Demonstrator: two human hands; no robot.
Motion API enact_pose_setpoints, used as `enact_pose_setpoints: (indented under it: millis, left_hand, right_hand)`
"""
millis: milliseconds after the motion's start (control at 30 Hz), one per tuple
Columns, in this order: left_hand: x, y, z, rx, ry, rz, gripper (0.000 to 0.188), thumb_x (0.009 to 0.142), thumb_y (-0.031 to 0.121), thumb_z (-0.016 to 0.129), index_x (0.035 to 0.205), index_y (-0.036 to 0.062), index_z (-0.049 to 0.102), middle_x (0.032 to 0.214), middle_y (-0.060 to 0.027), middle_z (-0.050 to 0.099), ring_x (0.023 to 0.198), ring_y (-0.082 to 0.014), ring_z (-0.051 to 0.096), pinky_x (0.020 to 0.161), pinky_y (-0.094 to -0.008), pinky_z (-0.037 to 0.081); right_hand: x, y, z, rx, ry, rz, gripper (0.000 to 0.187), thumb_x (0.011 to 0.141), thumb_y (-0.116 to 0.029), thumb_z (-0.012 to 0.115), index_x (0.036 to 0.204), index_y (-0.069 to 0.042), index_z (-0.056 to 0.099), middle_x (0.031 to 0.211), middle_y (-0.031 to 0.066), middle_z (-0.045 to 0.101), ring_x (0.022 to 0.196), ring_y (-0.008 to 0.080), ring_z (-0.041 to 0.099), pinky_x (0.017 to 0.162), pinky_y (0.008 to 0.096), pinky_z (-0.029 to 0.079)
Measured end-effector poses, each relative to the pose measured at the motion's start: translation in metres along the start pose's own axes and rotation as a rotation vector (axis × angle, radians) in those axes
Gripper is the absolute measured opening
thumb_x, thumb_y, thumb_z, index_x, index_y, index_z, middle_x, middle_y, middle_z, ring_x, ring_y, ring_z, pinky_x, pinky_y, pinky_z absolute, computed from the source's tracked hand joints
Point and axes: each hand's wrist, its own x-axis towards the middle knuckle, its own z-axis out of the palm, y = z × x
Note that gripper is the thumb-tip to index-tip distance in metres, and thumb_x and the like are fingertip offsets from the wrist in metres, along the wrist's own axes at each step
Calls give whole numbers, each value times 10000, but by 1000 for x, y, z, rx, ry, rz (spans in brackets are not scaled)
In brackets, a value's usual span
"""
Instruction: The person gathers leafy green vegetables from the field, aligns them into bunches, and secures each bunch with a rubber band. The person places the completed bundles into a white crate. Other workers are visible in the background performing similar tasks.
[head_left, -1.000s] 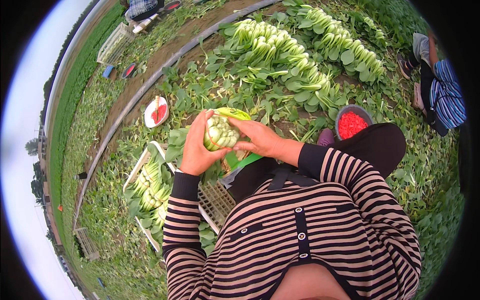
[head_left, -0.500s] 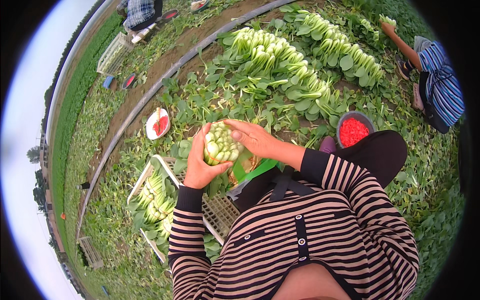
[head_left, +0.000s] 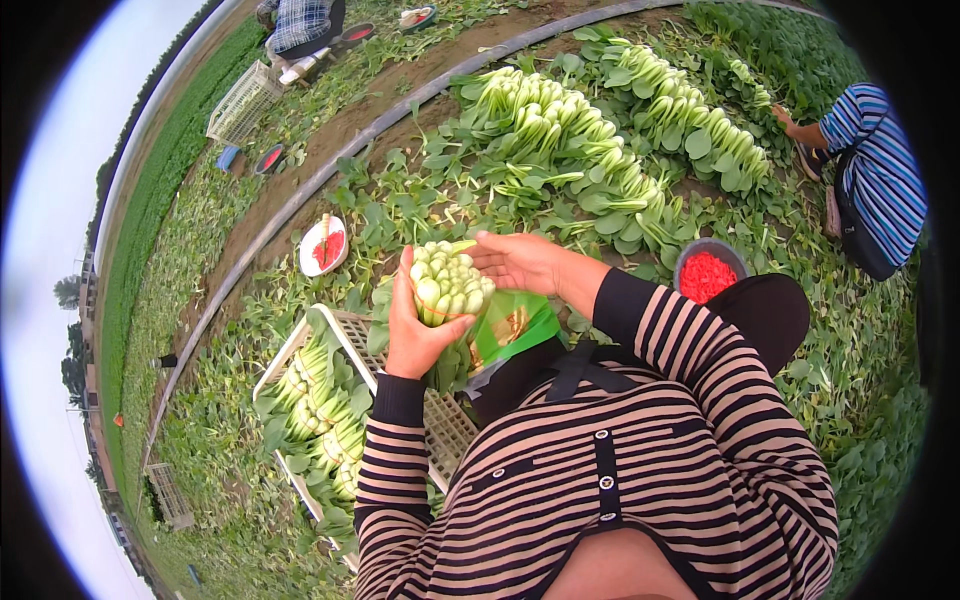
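A bunch of bok choy (head_left: 450, 283) sits upright in my left hand (head_left: 412, 345), pale stem ends up, an orange-red band around it. My left thumb presses its near side, and the fingers curve along its left. My right hand (head_left: 525, 262) is at the bunch's right side with its fingers stretched out; whether the fingertips touch it I cannot tell. Below the bunch, a green plastic piece (head_left: 541, 326) lies by my lap. A light plastic crate (head_left: 450, 432) beside me holds more bok choy (head_left: 322, 398).
A white bowl (head_left: 308, 252) with red bands and a stick stands ahead left. To the right is a dark bucket (head_left: 735, 255) of red bands (head_left: 706, 277). Rows of bok choy (head_left: 560, 115) lie ahead. Beyond them runs a grey hose (head_left: 385, 122). A co-worker (head_left: 872, 170) crouches at right.
My right hand has come off the top of the bunch to its right side, fingers straightening. The left hand keeps its hold. At right, the co-worker's hand has lowered.
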Motion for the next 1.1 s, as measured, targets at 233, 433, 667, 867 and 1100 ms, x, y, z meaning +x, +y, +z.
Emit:
enact_pose_setpoints:
  millis: [233,433,667,867,1100]
  left_hand:
    - [0,-4,-7,303,-17,75,1119,615,146,850,1499,-35,187,1422,-182,386,1317,-267,420,1100,-375,351]
    - [5,-8,-10,252,-132,118,1090,671,197,812,1500,-57,151,1477,-221,327,1395,-322,334,1136,-397,296]
    - [1,-32,-23,-354,79,-100,397,968,123,548,1336,-25,532,1441,-144,471,1345,-219,415,1116,-343,325]
    - [5,-39,-14,-324,300,-111,273,946,122,633,1173,-26,660,1309,-155,586,1172,-182,563,1007,-312,433]
    - [-14,-21,-39,300,20,194,1050,701,363,854,1479,-48,281,1483,-233,368,1336,-329,418,1119,-420,324]
  right_hand:
    - [-35,19,38,-573,183,-664,595,971,-443,534,1400,-38,457,1395,173,499,1271,289,505,1059,392,406]
    - [-24,8,71,-1326,163,-1113,631,917,-454,564,1393,-53,462,1435,209,440,1333,385,420,1107,440,343]
    - [-17,10,72,-1288,134,-1216,486,866,-343,638,1249,-59,549,1288,170,546,1197,373,537,980,428,459]
    - [-15,9,71,-1333,157,-1212,462,847,-353,660,1202,-67,580,1268,165,557,1178,372,547,972,433,462]
    - [-24,16,59,-1324,113,-1122,1046,715,-660,699,1450,-17,323,1472,241,357,1366,398,355,1119,455,315]
